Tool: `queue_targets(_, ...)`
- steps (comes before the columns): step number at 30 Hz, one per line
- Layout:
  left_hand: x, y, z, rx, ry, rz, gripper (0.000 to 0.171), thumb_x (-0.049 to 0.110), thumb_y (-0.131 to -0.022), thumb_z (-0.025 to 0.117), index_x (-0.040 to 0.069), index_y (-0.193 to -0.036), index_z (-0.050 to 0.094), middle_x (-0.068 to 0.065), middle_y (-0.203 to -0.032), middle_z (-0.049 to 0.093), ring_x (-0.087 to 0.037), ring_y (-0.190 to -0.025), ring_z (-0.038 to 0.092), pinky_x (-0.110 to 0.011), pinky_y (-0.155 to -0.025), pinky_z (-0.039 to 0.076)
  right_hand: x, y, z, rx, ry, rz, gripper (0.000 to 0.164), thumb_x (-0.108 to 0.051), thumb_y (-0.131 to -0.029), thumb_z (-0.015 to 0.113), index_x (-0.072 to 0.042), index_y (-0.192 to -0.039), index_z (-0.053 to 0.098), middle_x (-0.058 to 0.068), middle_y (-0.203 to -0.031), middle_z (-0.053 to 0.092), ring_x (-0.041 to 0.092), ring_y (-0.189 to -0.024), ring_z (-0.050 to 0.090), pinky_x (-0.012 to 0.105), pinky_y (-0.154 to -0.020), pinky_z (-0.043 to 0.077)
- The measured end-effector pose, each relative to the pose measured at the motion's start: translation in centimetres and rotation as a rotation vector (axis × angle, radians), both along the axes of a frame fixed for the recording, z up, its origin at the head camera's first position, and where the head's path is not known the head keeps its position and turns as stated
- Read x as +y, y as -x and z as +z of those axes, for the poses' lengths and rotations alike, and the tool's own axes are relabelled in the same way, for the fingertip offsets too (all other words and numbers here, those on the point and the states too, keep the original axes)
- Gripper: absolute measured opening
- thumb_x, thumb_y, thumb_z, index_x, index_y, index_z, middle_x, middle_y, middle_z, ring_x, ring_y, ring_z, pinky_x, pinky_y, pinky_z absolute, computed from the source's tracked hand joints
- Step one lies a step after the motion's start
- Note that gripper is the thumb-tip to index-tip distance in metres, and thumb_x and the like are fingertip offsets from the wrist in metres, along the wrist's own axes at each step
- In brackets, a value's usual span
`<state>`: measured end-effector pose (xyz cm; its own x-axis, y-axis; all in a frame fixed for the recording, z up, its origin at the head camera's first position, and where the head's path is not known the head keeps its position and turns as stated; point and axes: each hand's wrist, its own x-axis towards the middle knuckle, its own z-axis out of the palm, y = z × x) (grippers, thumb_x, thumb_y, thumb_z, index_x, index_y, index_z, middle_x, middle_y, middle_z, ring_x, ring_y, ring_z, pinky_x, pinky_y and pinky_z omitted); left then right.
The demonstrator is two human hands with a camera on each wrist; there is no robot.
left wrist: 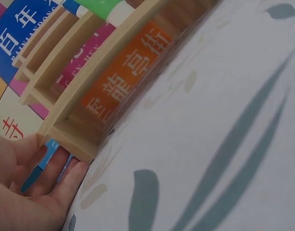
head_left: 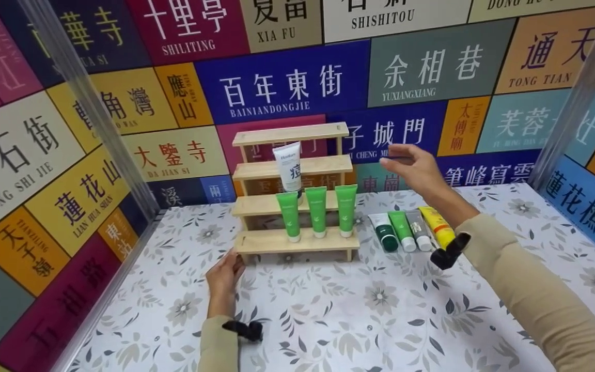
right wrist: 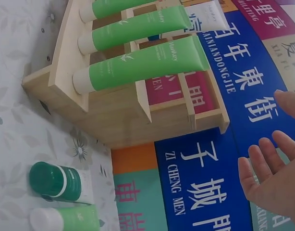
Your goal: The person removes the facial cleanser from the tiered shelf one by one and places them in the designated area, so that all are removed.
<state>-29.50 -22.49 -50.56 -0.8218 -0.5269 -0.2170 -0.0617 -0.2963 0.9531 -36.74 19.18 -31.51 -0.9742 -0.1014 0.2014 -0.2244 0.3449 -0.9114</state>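
Note:
A stepped wooden display stand (head_left: pixel 297 244) stands on the table. My left hand (head_left: pixel 225 273) grips its lower left corner, with the thumb against the board's end and the fingers by the leg in the left wrist view. On the lowest step, three green tubes (head_left: pixel 317 213) stand upright on their white caps. A white tube (head_left: pixel 289 168) with dark lettering stands on the step behind them. To the right of the stand, my right hand (head_left: pixel 415 168) hangs in the air, fingers spread and holding nothing. In the right wrist view the same hand (right wrist: pixel 277 178) is apart from the tubes.
Right of the stand lie several tubes: a white one with a dark green cap (head_left: pixel 384 232), a green one (head_left: pixel 402 231), a grey one (head_left: pixel 419 231) and a yellow one (head_left: pixel 438 227). A wall (head_left: pixel 282 85) with coloured lettered panels rises behind the flower-patterned tabletop (head_left: pixel 328 310).

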Motion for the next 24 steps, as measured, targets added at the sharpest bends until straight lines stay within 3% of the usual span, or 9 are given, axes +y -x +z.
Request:
queue_targets(3, 0.0, 0.0, 0.1, 0.001, -0.013, -0.006, 0.040, 0.022, -0.100, 0.064, 0.000, -0.133, 0.063, -0.021, -0.120, 0.071, -0.022, -0.103, 0.070, -0.037, -0.101, 0.056, -1.2, 0.5, 0.6, 0.013, 0.008, 0.004, 0.070, -0.046, -0.094, 0.068, -0.015, -0.150, 0.042, 0.011, -0.152, 0.047, 0.028, -0.139, 0.045, 0.046, -0.117, 0.040)
queue_targets(8, 0.0, 0.1, 0.4, 0.017, 0.043, -0.032, 0.041, 0.022, -0.103, 0.056, -0.002, -0.137, 0.058, -0.019, -0.115, 0.073, -0.023, -0.105, 0.069, -0.038, -0.099, 0.056, -3.2, 1.1, 1.5, 0.047, 0.012, 0.017, 0.068, -0.041, -0.095, 0.069, -0.012, -0.150, 0.042, 0.014, -0.150, 0.048, 0.029, -0.137, 0.047, 0.045, -0.115, 0.042)
queue_targets(17, 0.1, 0.0, 0.4, 0.022, 0.199, -0.147, 0.043, 0.022, -0.108, 0.047, 0.009, -0.148, 0.045, -0.024, -0.137, 0.060, -0.032, -0.126, 0.060, -0.041, -0.104, 0.051, -6.5, 2.2, 2.7, 0.053, 0.020, 0.068, 0.068, -0.037, -0.095, 0.070, -0.010, -0.150, 0.042, 0.015, -0.148, 0.049, 0.030, -0.135, 0.048, 0.047, -0.113, 0.043)
queue_targets(24, -0.1, 0.0, 0.1, 0.052, 0.179, -0.181, 0.044, 0.022, -0.108, 0.047, 0.010, -0.150, 0.043, -0.024, -0.141, 0.057, -0.033, -0.130, 0.057, -0.042, -0.108, 0.049, -8.8, 2.5, 3.8, 0.068, -0.013, 0.134, 0.064, -0.039, -0.095, 0.069, -0.016, -0.150, 0.045, 0.012, -0.147, 0.050, 0.029, -0.135, 0.049, 0.048, -0.111, 0.045)
